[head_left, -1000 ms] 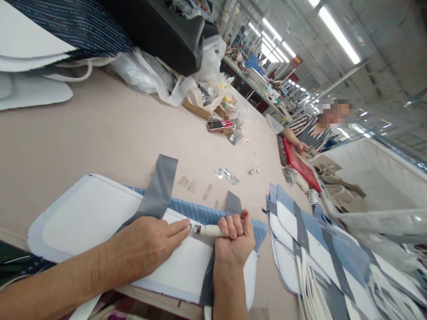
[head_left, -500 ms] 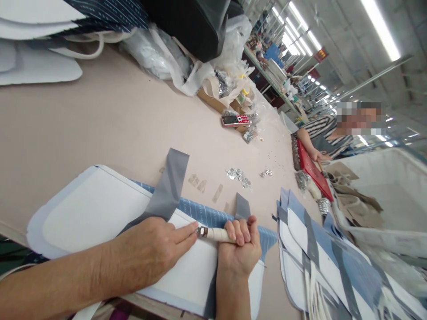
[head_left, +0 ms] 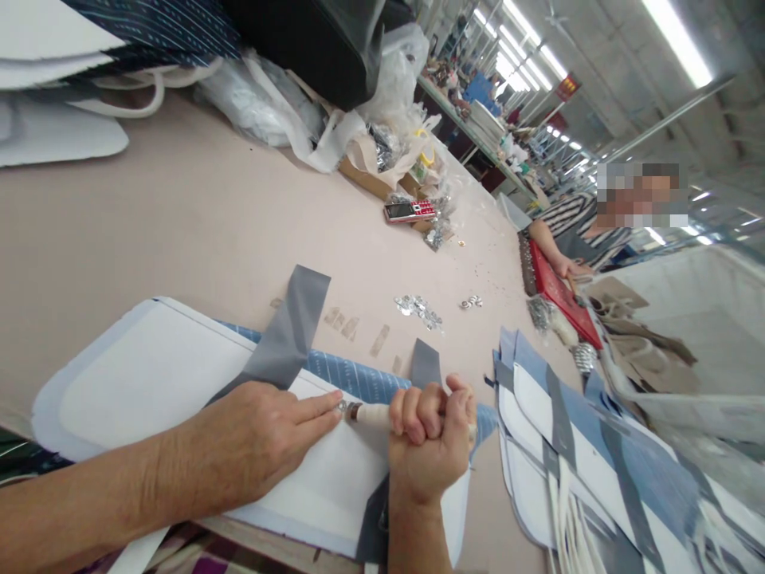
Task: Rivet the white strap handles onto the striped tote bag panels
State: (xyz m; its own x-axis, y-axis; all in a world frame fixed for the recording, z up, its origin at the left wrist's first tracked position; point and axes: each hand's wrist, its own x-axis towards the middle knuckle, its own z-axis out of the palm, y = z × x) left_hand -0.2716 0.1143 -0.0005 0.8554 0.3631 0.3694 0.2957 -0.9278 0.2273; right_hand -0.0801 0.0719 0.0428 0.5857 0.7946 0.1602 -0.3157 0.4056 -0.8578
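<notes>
My right hand (head_left: 431, 430) is wrapped around a hand tool (head_left: 374, 414) with a pale, tape-like handle and a dark metal end pointing left. Just beyond that end lies a small metal washer (head_left: 342, 406) on a white panel (head_left: 323, 470). My left hand (head_left: 280, 422) rests flat on the panel, fingers stretched out, their tips touching the washer's edge. Grey straps (head_left: 297, 319) cross the panel, and blue patterned fabric (head_left: 352, 377) shows along its far edge. Whether the left thumb grips anything is hidden.
Several loose washers (head_left: 419, 311) lie beyond the panel, with a red phone (head_left: 409, 210) farther back. Stacked blue and white bag pieces (head_left: 574, 430) are at the right. A co-worker (head_left: 565, 239) sits by a red tray (head_left: 559, 291). A black bag (head_left: 323, 48) stands at the back.
The tool's end has drawn back slightly from my left fingertips, so the washer shows more. My right hand has turned a little. The whole view has shifted slightly.
</notes>
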